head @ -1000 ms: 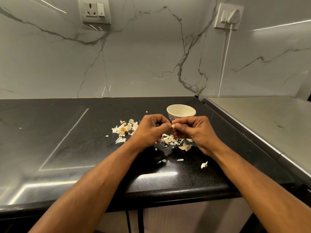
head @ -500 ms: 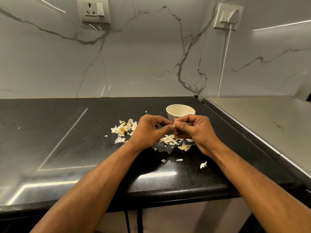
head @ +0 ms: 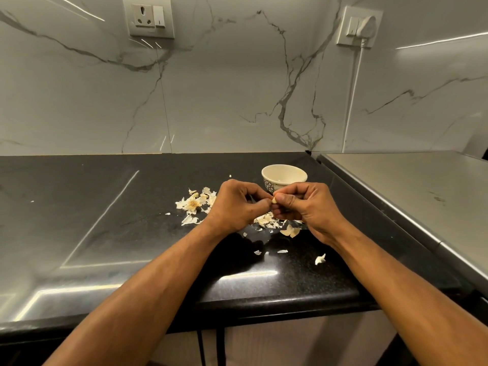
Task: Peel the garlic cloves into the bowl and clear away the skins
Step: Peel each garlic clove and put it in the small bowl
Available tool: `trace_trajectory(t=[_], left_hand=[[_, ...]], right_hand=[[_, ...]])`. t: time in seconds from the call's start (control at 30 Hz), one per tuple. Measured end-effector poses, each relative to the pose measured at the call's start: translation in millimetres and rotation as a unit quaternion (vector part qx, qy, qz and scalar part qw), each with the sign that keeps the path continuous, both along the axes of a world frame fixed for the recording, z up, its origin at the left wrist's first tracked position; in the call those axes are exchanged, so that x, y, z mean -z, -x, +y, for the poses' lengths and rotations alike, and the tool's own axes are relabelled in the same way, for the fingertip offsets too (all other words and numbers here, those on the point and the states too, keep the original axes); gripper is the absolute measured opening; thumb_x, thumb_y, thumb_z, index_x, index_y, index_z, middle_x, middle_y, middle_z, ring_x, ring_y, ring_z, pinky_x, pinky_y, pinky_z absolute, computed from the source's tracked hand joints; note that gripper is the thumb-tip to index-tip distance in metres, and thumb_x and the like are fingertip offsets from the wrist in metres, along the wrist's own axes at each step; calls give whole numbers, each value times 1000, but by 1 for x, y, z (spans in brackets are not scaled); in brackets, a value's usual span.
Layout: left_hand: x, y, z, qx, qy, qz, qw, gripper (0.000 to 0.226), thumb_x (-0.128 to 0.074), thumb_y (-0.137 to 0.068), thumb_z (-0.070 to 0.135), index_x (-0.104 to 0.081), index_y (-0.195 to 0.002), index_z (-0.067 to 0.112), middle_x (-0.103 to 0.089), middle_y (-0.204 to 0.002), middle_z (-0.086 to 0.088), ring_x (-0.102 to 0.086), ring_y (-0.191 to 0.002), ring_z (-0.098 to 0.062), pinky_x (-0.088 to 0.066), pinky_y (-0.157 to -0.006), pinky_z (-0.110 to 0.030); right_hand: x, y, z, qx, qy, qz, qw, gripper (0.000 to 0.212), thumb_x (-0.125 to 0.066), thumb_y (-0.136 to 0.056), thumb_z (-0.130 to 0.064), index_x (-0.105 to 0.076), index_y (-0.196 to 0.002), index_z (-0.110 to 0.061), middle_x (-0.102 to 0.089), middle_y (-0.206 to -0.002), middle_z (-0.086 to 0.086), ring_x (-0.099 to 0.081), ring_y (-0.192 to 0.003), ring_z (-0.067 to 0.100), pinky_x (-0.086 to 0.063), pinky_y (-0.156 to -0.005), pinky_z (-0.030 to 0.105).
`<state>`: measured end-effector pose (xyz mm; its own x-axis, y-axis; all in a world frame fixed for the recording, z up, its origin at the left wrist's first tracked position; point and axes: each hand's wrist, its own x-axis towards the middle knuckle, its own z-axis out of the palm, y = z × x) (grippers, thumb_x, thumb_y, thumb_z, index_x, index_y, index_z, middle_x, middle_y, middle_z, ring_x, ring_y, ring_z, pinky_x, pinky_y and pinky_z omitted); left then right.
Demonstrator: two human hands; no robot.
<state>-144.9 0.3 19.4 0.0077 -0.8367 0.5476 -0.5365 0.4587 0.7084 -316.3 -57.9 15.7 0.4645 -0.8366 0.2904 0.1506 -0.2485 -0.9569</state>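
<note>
A small pale garlic clove (head: 274, 200) is pinched between the fingertips of my left hand (head: 235, 206) and my right hand (head: 306, 207), just above the black counter. Both hands meet in front of a small cream bowl (head: 284, 177) with a patterned outside; its inside is mostly hidden from here. Papery garlic skins (head: 194, 204) lie in a loose heap left of my left hand. More skins (head: 266, 220) are scattered under and between my hands. A single flake (head: 320, 259) lies nearer the counter's front edge.
The black stone counter (head: 105, 220) ends at a rounded front edge (head: 277, 299). A steel appliance top (head: 412, 188) adjoins it on the right, slightly higher. Behind stands a marble wall with a socket (head: 150, 18) and a plugged-in white cable (head: 353, 88).
Both hands stay pinched together on the clove, working it with small finger movements. The skins on the counter and the bowl have not moved.
</note>
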Motion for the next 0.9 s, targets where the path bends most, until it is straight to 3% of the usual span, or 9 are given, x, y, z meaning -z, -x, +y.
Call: trace_trajectory(t=[0.1, 0.27, 0.47, 0.63, 0.8, 0.9], left_hand=[[0, 1, -1, -14, 19, -7, 1000, 8, -71, -83, 9, -72, -79, 16, -65, -60, 10, -54, -46, -2, -52, -49, -27], [2, 3, -3, -22, 30, 4, 999, 7, -69, -86, 8, -70, -80, 11, -62, -62, 9, -52, -48, 1, -46, -50, -15], [4, -1, -6, -13, 34, -12, 999, 8, -70, -88, 14, -74, -94, 14, -67, -77, 13, -62, -64, 2, -49, -61, -13], [3, -2, -6, -1, 15, -12, 1000, 17, -74, -80, 32, -73, -93, 21, -71, -80, 7, -64, -62, -7, -56, -60, -25], [2, -2, -4, 3, 1, 16, 1000, 10, -74, -83, 20, -75, -92, 16, -73, -78, -5, -66, -61, -26, -56, -58, -33], [2, -2, -2, 8, -11, 32, 999, 5, -73, -85, 14, -74, -89, 14, -72, -75, -7, -60, -51, -21, -53, -50, -28]], right_hand=[[0, 0, 1, -7, -1, -1, 1000, 15, -70, -74, -12, -72, -85, -3, -73, -72, 14, -70, -62, 21, -62, -63, 33], [-1, 0, -1, -10, -7, -30, 999, 18, -68, -75, -12, -71, -90, -3, -72, -73, 13, -69, -67, 22, -61, -66, 33], [1, 1, -4, -5, -8, -30, 1000, 10, -65, -85, -1, -71, -92, -2, -72, -79, 13, -70, -74, 25, -62, -72, 40], [1, 0, -2, -4, -6, -18, 1000, 19, -70, -75, -11, -71, -93, -3, -74, -80, 16, -71, -77, 27, -62, -75, 42], [0, 0, 0, -9, -4, -16, 1000, 17, -70, -75, -10, -72, -90, -3, -73, -79, 17, -71, -75, 27, -62, -71, 38], [0, 0, 0, -12, 6, -11, 1000, 10, -67, -81, -4, -72, -89, -1, -71, -77, 17, -69, -73, 26, -62, -69, 37]])
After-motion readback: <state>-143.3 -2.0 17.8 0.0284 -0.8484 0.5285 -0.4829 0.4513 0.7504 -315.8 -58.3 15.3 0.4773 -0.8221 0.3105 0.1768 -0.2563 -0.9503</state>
